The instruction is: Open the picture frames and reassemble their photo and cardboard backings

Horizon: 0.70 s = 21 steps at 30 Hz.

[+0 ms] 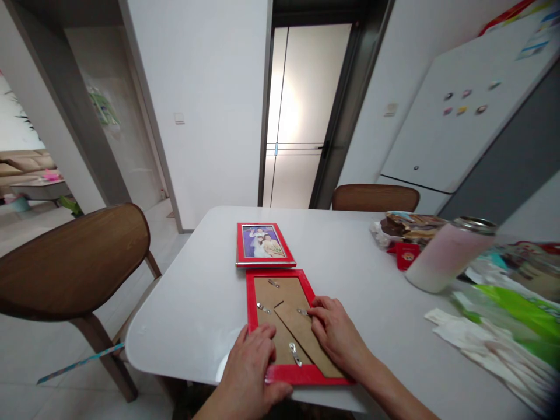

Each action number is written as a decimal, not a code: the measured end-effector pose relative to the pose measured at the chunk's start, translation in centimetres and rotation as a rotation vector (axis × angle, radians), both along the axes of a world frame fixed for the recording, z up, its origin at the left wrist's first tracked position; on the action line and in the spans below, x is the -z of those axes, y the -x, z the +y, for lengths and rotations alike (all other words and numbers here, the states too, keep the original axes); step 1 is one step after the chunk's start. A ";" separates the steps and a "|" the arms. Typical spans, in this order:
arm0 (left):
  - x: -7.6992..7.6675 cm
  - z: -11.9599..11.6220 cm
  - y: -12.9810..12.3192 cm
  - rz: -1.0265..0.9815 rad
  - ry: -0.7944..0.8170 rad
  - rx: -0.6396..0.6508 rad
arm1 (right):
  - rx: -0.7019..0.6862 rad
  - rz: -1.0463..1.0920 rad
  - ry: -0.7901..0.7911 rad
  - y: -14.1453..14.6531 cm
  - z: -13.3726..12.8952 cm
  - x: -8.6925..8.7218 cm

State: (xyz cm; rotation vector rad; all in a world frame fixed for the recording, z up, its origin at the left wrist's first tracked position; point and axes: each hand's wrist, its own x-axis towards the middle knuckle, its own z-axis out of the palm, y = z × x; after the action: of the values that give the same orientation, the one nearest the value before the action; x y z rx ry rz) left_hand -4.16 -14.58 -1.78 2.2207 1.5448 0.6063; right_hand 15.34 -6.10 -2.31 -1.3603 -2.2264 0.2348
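A red picture frame (308,373) lies face down on the white table, its brown backing board (280,335) and folded stand showing. My left hand (250,367) grips the frame's lower left corner, fingers over the side and thumb along the bottom edge. Curled fingers of my right hand (335,326) press at the metal clip (301,312) on the right side. Other metal clips sit at the top (273,283), left (263,308) and bottom (295,354) of the backing. Just beyond, a second red frame (266,264) lies face up with a photo (262,241) in it.
On the right of the white table (192,291) stand a pink and white tumbler (450,256), a red packet (406,255), food packages (411,226), white gloves (485,344) and a green plastic bag (520,315). Wooden chairs are at the left (74,262) and far side (375,198).
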 end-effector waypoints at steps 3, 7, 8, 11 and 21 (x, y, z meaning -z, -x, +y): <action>0.0 -0.1 0.0 0.021 0.021 0.003 | -0.023 -0.025 0.005 -0.2 -0.3 -0.1; 0.0 0.0 0.4 0.022 0.026 0.009 | -0.059 -0.073 -0.026 -0.5 -1.4 -0.1; 0.0 0.0 0.5 0.018 0.027 0.012 | -0.063 -0.082 -0.035 -0.5 -1.7 0.0; 0.0 0.0 1.0 0.015 0.029 0.022 | -0.053 -0.086 -0.023 -0.7 -2.3 0.3; 0.0 0.2 1.2 0.005 0.024 0.018 | 0.077 -0.050 0.080 0.5 -0.2 -0.2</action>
State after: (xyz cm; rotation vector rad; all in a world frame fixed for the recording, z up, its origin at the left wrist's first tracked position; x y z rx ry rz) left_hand -5.32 -14.42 -1.77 2.2176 1.5256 0.5743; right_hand 14.85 -6.30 -2.11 -1.5071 -2.2209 0.2672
